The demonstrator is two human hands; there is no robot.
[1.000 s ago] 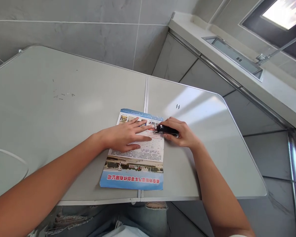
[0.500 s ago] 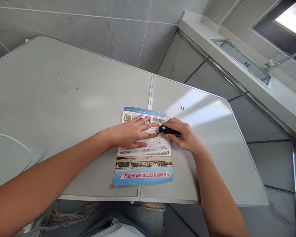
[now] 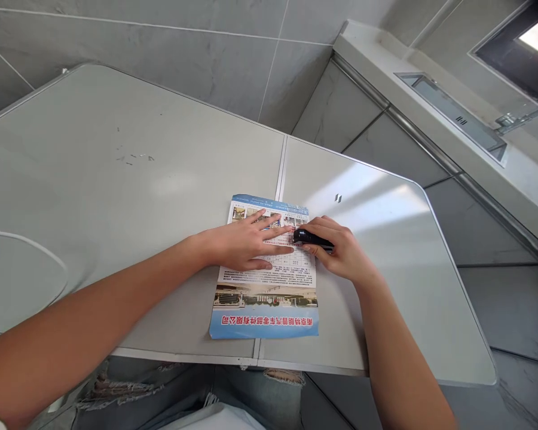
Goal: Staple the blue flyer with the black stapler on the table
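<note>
A grey tiled wall (image 3: 197, 77) stands beyond the leaflet's far edge. The leaflet (image 3: 266, 295) lies flat on a pale bench (image 3: 170, 227), across the bench's seam (image 3: 282, 167) and near its front edge. Ripped jeans (image 3: 251, 388) show below the leaflet's near side. The left hand (image 3: 242, 245) rests palm down on the leaflet's upper half, its grip wide, with fingers spread and nothing held. Just past the leaflet's right edge, the right hand (image 3: 338, 245) has its grip closed around a black stapler (image 3: 316, 237), which reaches over that edge onto the print, its tip just beside the left fingertips. Whether its jaws pinch the paper, I cannot tell. Two small dark strips (image 3: 339, 198) sit beyond the leaflet's far right corner. Tiny thin bits (image 3: 132, 157) lie scattered well to the leaflet's far left.
</note>
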